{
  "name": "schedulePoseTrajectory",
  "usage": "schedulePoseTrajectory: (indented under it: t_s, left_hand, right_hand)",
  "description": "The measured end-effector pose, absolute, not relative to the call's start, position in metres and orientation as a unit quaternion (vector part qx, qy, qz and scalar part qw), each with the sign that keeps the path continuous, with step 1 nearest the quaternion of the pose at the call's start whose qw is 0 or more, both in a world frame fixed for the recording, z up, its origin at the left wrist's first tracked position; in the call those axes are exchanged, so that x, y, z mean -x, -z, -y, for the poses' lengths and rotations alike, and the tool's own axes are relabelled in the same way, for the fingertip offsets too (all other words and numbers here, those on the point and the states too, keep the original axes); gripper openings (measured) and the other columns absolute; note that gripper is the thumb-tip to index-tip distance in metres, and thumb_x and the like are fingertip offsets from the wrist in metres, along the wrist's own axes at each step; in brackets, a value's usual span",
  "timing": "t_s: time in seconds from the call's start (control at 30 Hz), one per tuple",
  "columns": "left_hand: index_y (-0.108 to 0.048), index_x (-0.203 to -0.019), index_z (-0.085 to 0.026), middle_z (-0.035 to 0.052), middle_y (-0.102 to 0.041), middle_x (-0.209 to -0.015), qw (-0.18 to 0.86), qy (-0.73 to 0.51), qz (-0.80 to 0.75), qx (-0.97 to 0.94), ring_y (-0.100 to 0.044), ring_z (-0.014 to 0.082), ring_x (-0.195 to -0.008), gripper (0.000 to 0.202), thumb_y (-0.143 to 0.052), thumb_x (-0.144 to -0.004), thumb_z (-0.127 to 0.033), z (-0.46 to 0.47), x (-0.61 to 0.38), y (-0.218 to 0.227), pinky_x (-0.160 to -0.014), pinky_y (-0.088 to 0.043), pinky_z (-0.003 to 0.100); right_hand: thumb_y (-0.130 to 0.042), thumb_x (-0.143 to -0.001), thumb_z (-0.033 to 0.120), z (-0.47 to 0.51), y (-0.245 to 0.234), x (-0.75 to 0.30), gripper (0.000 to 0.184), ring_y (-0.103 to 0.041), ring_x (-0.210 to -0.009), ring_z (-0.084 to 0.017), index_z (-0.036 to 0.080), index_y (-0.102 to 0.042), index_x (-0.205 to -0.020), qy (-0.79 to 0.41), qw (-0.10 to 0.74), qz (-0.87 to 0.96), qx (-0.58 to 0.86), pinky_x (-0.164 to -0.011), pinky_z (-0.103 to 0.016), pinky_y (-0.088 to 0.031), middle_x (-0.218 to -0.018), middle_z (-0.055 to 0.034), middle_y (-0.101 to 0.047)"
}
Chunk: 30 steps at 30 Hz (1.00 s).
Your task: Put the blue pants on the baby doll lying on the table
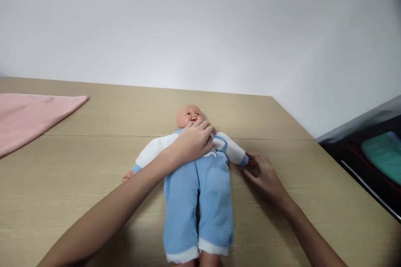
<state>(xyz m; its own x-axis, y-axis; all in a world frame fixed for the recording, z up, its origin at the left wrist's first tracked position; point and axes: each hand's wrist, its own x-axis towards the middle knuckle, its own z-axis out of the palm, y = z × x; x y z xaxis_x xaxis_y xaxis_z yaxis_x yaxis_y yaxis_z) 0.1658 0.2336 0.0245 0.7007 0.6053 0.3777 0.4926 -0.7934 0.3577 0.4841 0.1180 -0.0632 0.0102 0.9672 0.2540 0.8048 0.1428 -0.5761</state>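
Doll (183, 212) is face up on the table (94, 217), head toward the wall (150, 33). Left hand (198, 139) rests on the doll's upper chest, just below its chin, fingers bent; can't tell if clamped on fabric. Right hand (263, 174) is at the doll's right-side cuff, fingers curved, grip unclear. Pink cloth (34, 117) is well left of doll.

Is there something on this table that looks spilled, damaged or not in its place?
Nothing stands out. The doll lies face up on the table, without visible damage, though the left hand hides part of its chest. The pink cloth looks flat; no spill shows.
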Motion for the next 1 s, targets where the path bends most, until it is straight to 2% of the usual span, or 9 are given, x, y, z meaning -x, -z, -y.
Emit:
schedulePoseTrajectory:
  t_s: [0.13,0.27,0.37,0.5,0.63,0.73,0.8,0.9,1.0]
  left_hand:
    - [-0.07,-0.117,-0.014,0.0197,-0.077,-0.112,0.136,-0.197,-0.312,-0.92,-0.066,0.0381,-0.107,0.029,-0.068,-0.104,-0.04,-0.252,-0.197,-0.006,-0.092,-0.048,0.048]
    - [-0.069,-0.113,-0.018,0.0122,-0.077,-0.106,0.17,-0.238,-0.266,-0.918,-0.07,0.0287,-0.101,0.025,-0.058,-0.111,-0.041,-0.255,-0.195,-0.003,-0.089,-0.049,0.039]
    - [-0.067,-0.114,-0.019,0.008,-0.074,-0.106,0.236,-0.308,-0.194,-0.901,-0.069,0.0233,-0.099,0.026,-0.054,-0.113,-0.041,-0.25,-0.189,-0.007,-0.089,-0.049,0.033]
    - [-0.071,-0.113,-0.018,0.0087,-0.07,-0.107,0.263,-0.342,-0.109,-0.895,-0.066,0.0215,-0.101,0.025,-0.058,-0.112,-0.039,-0.248,-0.181,-0.01,-0.092,-0.05,0.032]
    - [-0.074,-0.11,-0.019,0.0097,-0.069,-0.106,0.247,-0.38,-0.075,-0.888,-0.063,0.0227,-0.102,0.023,-0.061,-0.111,-0.037,-0.25,-0.176,-0.007,-0.093,-0.049,0.034]
    - [-0.071,-0.105,-0.02,0.0084,-0.069,-0.103,0.28,-0.407,-0.1,-0.864,-0.063,0.0226,-0.099,0.024,-0.063,-0.109,-0.042,-0.25,-0.175,-0.005,-0.093,-0.049,0.036]
    - [-0.068,-0.103,-0.02,0.0069,-0.069,-0.1,0.331,-0.416,-0.112,-0.839,-0.063,0.0219,-0.097,0.024,-0.064,-0.108,-0.043,-0.251,-0.176,-0.005,-0.092,-0.049,0.035]
    - [-0.064,-0.102,-0.019,0.0041,-0.066,-0.097,0.415,-0.421,-0.132,-0.796,-0.062,0.02,-0.093,0.021,-0.064,-0.107,-0.04,-0.252,-0.179,-0.006,-0.089,-0.049,0.033]
    - [-0.063,-0.102,-0.019,0.0035,-0.065,-0.098,0.439,-0.405,-0.157,-0.787,-0.061,0.0199,-0.095,0.019,-0.066,-0.106,-0.037,-0.255,-0.181,-0.006,-0.089,-0.047,0.032]
  right_hand:
    - [-0.08,-0.085,0.042,-0.124,0.06,-0.484,0.036,-0.077,-0.103,-0.032,0.028,-0.069,-0.116,-0.205,0.386,0.641,0.631,-0.093,-0.049,-0.064,-0.112,-0.0103,-0.078]
    - [-0.088,-0.079,0.046,-0.146,0.04,-0.473,0.04,-0.075,-0.086,-0.025,0.028,-0.066,-0.107,-0.252,0.506,0.597,0.569,-0.077,-0.038,-0.065,-0.098,-0.0054,-0.075]
    - [-0.094,-0.076,0.047,-0.17,0.028,-0.455,0.045,-0.076,-0.085,-0.022,0.028,-0.067,-0.105,-0.279,0.563,0.578,0.521,-0.077,-0.035,-0.065,-0.093,-0.0026,-0.075]
    - [-0.099,-0.071,0.048,-0.198,0.022,-0.423,0.051,-0.079,-0.091,-0.024,0.027,-0.066,-0.103,-0.31,0.577,0.563,0.503,-0.079,-0.035,-0.065,-0.096,-0.0045,-0.081]
    - [-0.098,-0.073,0.047,-0.202,0.02,-0.4,0.046,-0.076,-0.08,-0.021,0.026,-0.069,-0.101,-0.316,0.526,0.633,0.472,-0.073,-0.033,-0.063,-0.092,-0.0028,-0.08]
    - [-0.092,-0.083,0.044,-0.194,0.019,-0.399,0.035,-0.074,-0.084,-0.02,0.027,-0.071,-0.105,-0.333,0.48,0.679,0.444,-0.078,-0.034,-0.064,-0.102,-0.0022,-0.076]
    - [-0.081,-0.094,0.043,-0.187,0.019,-0.403,0.025,-0.074,-0.098,-0.023,0.028,-0.072,-0.113,-0.318,0.458,0.709,0.432,-0.088,-0.038,-0.064,-0.111,-0.0046,-0.072]
    - [-0.068,-0.103,0.042,-0.179,0.019,-0.409,0.019,-0.065,-0.122,-0.028,0.029,-0.074,-0.115,-0.275,0.45,0.738,0.421,-0.108,-0.047,-0.056,-0.123,-0.0083,-0.066]
    - [-0.067,-0.104,0.044,-0.172,0.021,-0.406,0.019,-0.061,-0.13,-0.029,0.029,-0.073,-0.113,-0.27,0.456,0.73,0.432,-0.117,-0.05,-0.048,-0.126,-0.0084,-0.065]
